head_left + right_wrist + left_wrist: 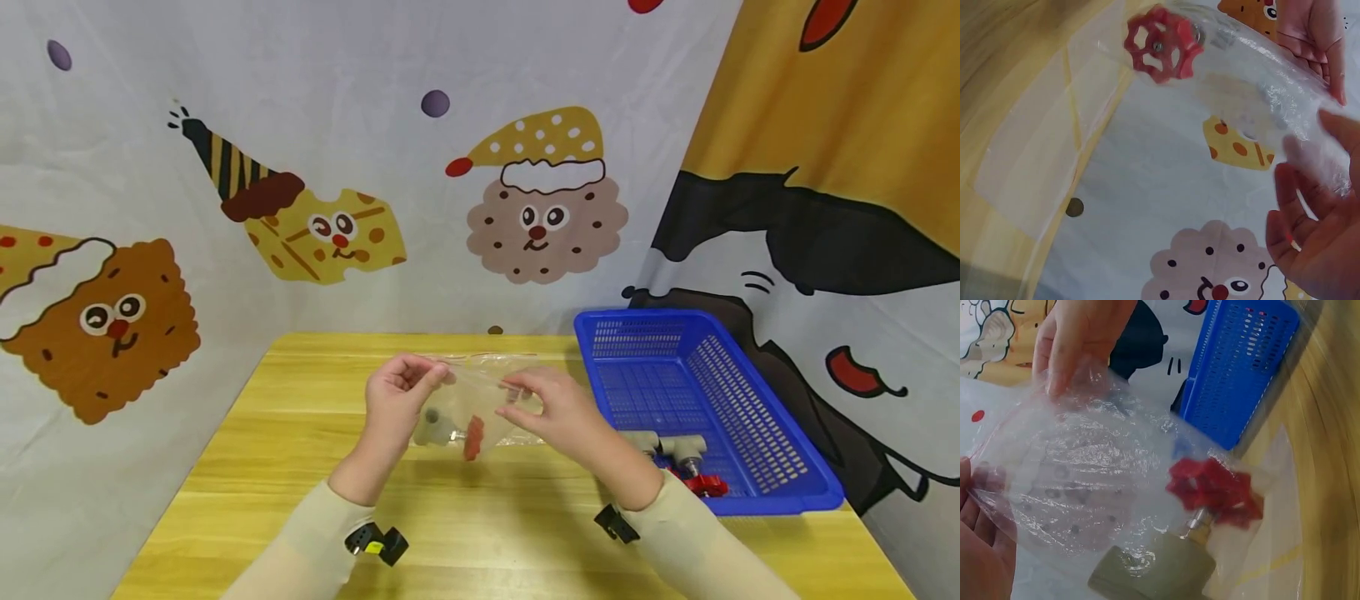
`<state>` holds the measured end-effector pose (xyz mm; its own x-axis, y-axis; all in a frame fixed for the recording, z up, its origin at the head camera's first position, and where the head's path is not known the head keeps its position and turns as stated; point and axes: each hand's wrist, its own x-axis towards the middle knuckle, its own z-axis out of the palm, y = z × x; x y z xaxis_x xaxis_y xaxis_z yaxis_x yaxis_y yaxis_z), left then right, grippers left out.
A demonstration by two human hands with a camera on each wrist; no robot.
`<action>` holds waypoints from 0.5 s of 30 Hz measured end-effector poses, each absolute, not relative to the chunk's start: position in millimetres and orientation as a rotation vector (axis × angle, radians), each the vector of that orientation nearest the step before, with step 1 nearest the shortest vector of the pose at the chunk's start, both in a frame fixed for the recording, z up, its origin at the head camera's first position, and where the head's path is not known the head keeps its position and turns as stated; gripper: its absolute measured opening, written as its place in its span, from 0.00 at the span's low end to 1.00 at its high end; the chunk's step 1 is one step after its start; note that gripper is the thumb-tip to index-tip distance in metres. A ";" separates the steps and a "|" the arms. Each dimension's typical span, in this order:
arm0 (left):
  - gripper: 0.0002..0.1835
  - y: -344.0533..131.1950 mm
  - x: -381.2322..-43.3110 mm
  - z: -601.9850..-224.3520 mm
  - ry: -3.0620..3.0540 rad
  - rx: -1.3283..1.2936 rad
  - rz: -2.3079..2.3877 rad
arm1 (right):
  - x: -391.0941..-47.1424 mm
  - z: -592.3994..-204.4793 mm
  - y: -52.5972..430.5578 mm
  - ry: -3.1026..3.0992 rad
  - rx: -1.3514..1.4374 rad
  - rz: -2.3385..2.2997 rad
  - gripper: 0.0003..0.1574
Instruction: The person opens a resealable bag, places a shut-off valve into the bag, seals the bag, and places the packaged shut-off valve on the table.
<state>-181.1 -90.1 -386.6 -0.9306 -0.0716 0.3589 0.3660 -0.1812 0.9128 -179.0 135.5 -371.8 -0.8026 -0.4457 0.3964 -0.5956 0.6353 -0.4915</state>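
A clear zip bag (483, 392) is held up above the table, its red seal line along the top edge. Inside hangs a grey-beige plastic pipe valve (435, 429) with a red handwheel (1210, 487), in the bag's lower part. My left hand (397, 392) pinches the bag's upper left edge between thumb and fingers. At the right side of the bag, my right hand (551, 408) holds the film loosely, thumb on one face and fingers on the other; in the right wrist view these fingertips (1294, 150) are blurred.
To the right stands a blue plastic basket (645, 375) with perforated sides. Similar valves (682, 450) with red handwheels lie at its near left corner. The wooden table (300, 500) meets a cartoon-printed cloth (337, 75) at the back.
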 end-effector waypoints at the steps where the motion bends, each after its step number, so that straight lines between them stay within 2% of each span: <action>1: 0.07 -90.9 -181.5 -387.4 -1.818 -0.361 -2.149 | -178.8 -372.1 134.2 -2.617 0.842 0.903 0.14; 4: 0.04 -91.9 -180.8 -386.1 -1.913 -0.396 -1.949 | -178.5 -372.7 131.6 -2.592 0.830 0.911 0.03; 7: 0.07 -93.2 -183.0 -385.9 -1.980 -0.358 -1.865 | -177.9 -371.6 130.7 -2.568 0.822 0.974 0.03; 10: 0.09 -95.8 -187.1 -386.8 -1.986 -0.279 -2.028 | -178.4 -370.8 130.9 -2.552 0.807 1.048 0.04; 15: 0.04 -101.3 -189.1 -387.3 -1.919 -0.318 -2.300 | -181.4 -370.8 133.2 -2.569 0.732 1.242 0.08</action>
